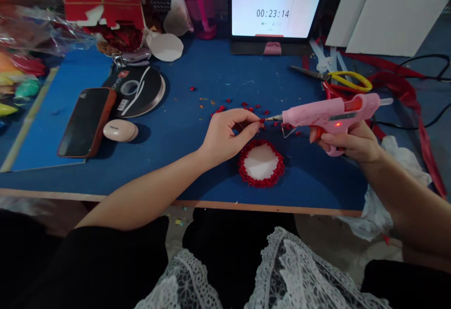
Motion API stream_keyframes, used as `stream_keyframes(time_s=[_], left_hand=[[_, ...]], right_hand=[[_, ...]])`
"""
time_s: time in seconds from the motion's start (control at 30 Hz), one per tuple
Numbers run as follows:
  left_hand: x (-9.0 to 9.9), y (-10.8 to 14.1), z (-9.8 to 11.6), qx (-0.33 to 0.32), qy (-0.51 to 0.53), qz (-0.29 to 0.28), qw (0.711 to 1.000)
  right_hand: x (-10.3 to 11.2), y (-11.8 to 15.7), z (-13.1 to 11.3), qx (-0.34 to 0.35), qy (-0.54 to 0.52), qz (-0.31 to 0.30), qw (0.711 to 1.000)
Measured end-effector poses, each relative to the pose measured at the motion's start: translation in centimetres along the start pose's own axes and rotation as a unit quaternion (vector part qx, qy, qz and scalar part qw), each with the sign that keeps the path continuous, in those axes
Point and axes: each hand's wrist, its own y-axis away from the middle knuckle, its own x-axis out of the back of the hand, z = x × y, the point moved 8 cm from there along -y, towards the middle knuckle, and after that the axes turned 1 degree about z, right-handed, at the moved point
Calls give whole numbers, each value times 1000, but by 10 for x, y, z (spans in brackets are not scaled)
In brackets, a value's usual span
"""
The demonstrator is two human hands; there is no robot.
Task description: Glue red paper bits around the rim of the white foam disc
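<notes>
My right hand (352,141) is wrapped round the handle of a pink hot glue gun (317,112), its red light lit. The gun's metal nozzle points left and meets a small red piece (261,122) pinched between the thumb and forefinger of my left hand (230,133). Just below, on the blue table, lies a round white disc (261,162) with a ring of red bits (243,170) round its rim. Several loose red bits (251,109) are scattered behind my left hand and under the gun.
Yellow-handled scissors (347,80), glue sticks (331,60) and red ribbon (410,100) lie at the right. A tablet (275,8) stands at the back. On the left are a phone (86,122), a pale case (120,130) and a ribbon spool (136,90). The wooden table edge (211,204) runs in front.
</notes>
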Motion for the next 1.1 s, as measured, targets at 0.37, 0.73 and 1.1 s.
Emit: stream_keyframes(time_s=[0.37,0.73,1.1], left_hand=[[-1,1,0,-8,12,-6,1000],[-2,1,0,0,10,-8,1000],[-2,1,0,-7,13,-10,1000]], right_hand=[[2,1,1,8,4,12,1000],[-1,0,-3,10,10,0,1000],[-2,0,-3,-11,-7,1,1000]])
